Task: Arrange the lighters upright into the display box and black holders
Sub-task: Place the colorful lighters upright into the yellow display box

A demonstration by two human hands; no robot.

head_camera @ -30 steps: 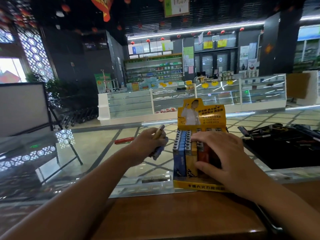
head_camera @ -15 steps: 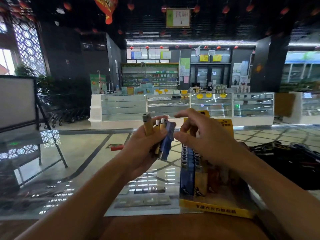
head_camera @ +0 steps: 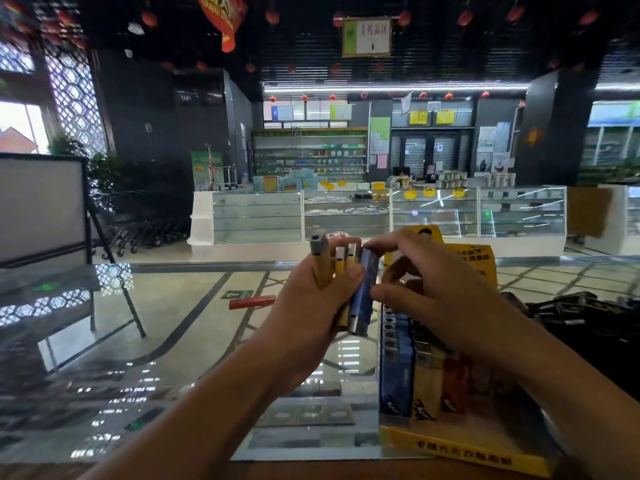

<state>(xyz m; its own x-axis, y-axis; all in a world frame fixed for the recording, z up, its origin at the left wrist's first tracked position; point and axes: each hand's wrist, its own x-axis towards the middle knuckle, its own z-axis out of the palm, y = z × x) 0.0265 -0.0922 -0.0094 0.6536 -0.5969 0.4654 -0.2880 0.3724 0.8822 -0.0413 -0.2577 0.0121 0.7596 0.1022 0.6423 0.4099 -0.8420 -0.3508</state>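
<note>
My left hand grips a bunch of lighters held upright above the glass counter: yellow ones and a blue one. My right hand meets the bunch from the right, and its thumb and fingers pinch the blue lighter. Below my right hand stands the yellow display box, with blue, yellow and red lighters upright in rows inside it. Its printed back flap rises behind my hands. A black holder with dark items lies at the far right.
A red lighter lies flat on the glass counter to the left. The wooden counter edge runs along the bottom. A framed board stands on the left.
My right hand lifted off the lighters in the box and came up to the bunch in my left hand. It now pinches the blue lighter. The view tilted up.
</note>
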